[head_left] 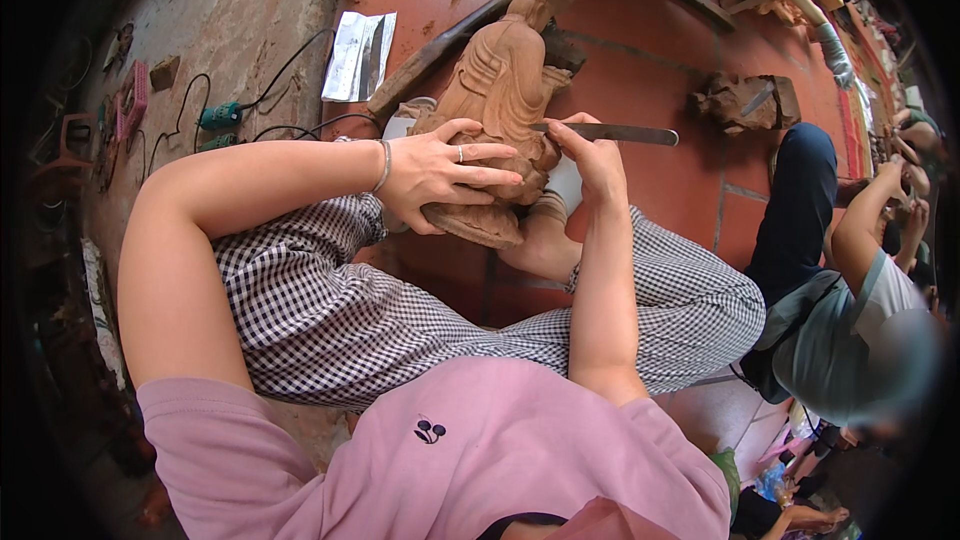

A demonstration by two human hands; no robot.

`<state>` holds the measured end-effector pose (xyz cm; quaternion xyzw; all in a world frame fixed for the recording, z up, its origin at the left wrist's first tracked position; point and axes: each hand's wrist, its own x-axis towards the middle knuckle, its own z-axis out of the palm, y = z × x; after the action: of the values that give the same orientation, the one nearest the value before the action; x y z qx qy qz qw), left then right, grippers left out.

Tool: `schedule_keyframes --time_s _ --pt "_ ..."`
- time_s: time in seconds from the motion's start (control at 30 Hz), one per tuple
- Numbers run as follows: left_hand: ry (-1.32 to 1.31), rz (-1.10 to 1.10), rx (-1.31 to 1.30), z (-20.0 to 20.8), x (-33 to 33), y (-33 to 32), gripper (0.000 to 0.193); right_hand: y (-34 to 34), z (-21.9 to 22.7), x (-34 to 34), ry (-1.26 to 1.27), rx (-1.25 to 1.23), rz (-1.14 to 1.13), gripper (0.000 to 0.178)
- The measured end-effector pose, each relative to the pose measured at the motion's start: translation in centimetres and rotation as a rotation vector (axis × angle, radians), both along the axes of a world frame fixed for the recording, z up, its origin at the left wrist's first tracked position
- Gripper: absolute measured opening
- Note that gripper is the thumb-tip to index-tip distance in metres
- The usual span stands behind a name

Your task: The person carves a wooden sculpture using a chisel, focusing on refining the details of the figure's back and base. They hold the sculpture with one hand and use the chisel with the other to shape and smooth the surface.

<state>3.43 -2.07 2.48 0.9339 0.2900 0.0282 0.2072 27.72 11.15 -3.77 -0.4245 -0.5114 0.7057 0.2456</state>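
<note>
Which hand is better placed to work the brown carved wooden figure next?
Probably the right hand: it grips the long, flat, grey metal tool beside the brown carved wooden figure. The left hand lies spread over the figure's lower part, seemingly steadying it.

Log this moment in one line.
left hand: spread on carved figure | right hand: holding flat tool beside figure | nearby: brown block

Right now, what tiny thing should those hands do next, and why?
Probably one short, light stroke with the blade: the right hand grips it with one end right by the statue, while the left hand lies spread across the statue's lower part, fingers near that end, so gentle seems wise.
</note>
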Motion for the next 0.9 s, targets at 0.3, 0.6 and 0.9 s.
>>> schedule_keyframes --time_s 0.3,0.6,0.9 --pt "-0.013 -0.001 0.012 -0.1 0.0 0.0 0.073 -0.1 0.1 -0.3 -0.045 0.051 -0.021 0.015" --pt "0.001 -0.007 0.028 0.1 0.0 0.1 0.075 -0.7 1.7 -0.6 -0.064 0.018 -0.009 0.011" --pt "0.011 -0.013 0.027 0.2 0.1 0.2 0.075 -0.7 1.4 -0.8 -0.043 0.013 -0.035 0.011"
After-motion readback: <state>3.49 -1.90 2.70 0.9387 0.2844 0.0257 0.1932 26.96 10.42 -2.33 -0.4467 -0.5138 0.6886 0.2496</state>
